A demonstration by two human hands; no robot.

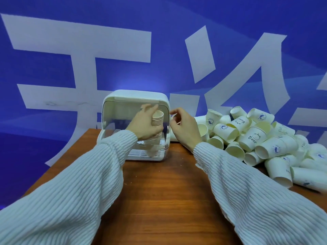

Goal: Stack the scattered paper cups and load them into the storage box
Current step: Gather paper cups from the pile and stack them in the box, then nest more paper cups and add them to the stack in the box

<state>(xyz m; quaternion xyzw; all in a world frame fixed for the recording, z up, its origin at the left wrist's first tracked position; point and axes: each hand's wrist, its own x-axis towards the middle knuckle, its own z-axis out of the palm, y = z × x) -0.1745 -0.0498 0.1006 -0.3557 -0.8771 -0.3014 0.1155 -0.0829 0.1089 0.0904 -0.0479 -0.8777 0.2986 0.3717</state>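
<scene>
Two ribbed white knit sleeves [74, 188] fill the foreground, stretched over a brown wood-grain table [159, 200] with a smooth, faintly glossy top. Beyond them, the left hand [143, 124] curls round a nested stack of pale paper cups [156, 119], rims bunched in tight rings at the thumb side, mouth up, the lower part of the stack slanting down below the palm. Just beside it to the right, the right hand [184, 128] has its fingers loosely curled near the box's edge; whether it pinches anything I cannot tell. Directly behind the left hand stands the white rounded plastic storage box [109, 103], its clear front open and a slotted grid tray at the bottom. To do this well, I would lower the stack straight onto the tray, base first, keeping the grip low so the thin walls do not buckle. Past the right hand lies a heap of loose white printed paper cups [265, 138], tumbled on their sides.
</scene>
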